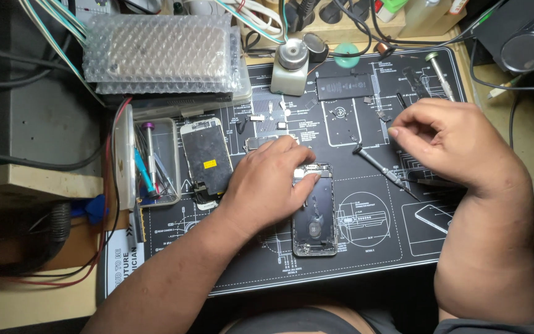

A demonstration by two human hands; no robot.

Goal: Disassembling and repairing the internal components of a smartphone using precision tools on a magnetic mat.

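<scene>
Phone housing [314, 216], opened and without its screen, lies flat on the black repair mat [366, 247], near the front edge and about in the middle. The left hand [267, 182] rests on the upper part of this housing; its fingers are together and bent, and the thumb presses on the top end of the frame, so the hand holds the housing down more than it grips it. The right hand [446, 139] hovers above the mat on the right side, well apart from the housing. Its thumb and forefinger are pressed together at the tips, but if something small is between them I cannot tell. Just beside this hand, a thin screwdriver [381, 168] lies diagonally on the mat. Left of the housing, the removed screen [207, 158] lies face down, and next to it stands a clear tray [168, 133] with tools. A flat black battery [344, 86] lies at the far side of the mat.
</scene>
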